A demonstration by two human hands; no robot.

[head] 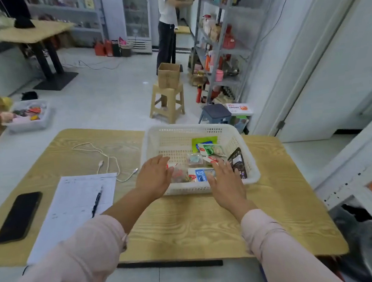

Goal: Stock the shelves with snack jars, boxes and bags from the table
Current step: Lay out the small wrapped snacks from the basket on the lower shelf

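Snack bags [206, 159] fill the white basket [156, 138]; left hand [155, 178] and right hand [227, 182] hover with fingers spread wide, likely to gather them.

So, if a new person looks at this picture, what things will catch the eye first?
First, the white plastic lattice basket on the far part of the wooden table, with small colourful snack packets inside. The left hand and the right hand, both open, reach over its near rim. At the table's left lie a black phone and a printed white sheet.
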